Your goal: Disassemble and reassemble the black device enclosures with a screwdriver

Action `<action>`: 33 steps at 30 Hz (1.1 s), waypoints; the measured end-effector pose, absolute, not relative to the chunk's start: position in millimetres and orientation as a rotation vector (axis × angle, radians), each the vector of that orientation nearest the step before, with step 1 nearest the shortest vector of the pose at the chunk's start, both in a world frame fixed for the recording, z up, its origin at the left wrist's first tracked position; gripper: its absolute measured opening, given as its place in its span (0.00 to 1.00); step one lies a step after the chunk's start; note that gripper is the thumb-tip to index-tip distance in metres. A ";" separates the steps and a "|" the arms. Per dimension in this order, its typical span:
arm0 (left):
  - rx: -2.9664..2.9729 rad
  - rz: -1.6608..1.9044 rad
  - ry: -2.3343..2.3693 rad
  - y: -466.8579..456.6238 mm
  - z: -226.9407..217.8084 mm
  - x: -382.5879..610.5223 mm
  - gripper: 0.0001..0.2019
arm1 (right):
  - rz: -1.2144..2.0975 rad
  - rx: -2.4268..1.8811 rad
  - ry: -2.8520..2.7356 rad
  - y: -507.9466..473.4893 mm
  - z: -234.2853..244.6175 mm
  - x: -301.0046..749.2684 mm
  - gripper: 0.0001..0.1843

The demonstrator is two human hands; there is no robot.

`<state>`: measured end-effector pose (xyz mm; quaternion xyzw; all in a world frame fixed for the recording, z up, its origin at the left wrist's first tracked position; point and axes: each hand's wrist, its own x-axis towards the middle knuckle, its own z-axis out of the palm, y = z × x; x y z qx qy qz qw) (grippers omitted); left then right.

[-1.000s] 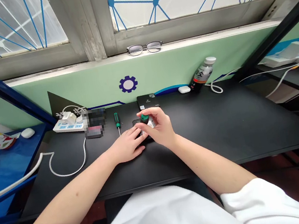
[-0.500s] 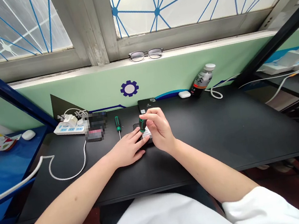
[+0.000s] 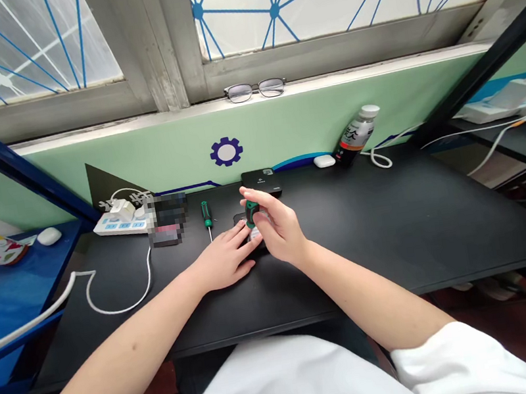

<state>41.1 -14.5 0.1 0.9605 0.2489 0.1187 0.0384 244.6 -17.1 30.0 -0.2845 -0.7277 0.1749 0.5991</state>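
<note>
My right hand (image 3: 281,226) is closed around the green and black handle of a screwdriver (image 3: 251,212), which stands upright. Its index finger stretches past the top of the handle, and its tip is hidden. Under it lies a small black device with a white label (image 3: 255,233), mostly covered by my hands; I cannot tell its kind. My left hand (image 3: 225,256) rests flat with its fingers spread, fingertips on the device's left side beside the screwdriver. A second green and black screwdriver (image 3: 207,215) lies on the table just left of the device.
Behind my hands lies a black box (image 3: 260,181). A white power strip (image 3: 120,225) with a cable stands at the left. At the back right are a white case (image 3: 324,160) and a leaning bottle (image 3: 357,135). Glasses (image 3: 255,90) lie on the sill above the black table (image 3: 379,238).
The fingers of my right hand have shifted on the screwdriver handle, with the index finger now straighter and raised higher. My left hand stays in place on the device.
</note>
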 end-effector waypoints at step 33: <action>2.933 0.437 0.697 -12.8 -6.4 37.4 0.27 | 0.403 -0.718 -1.450 -11.0 29.3 248.4 0.18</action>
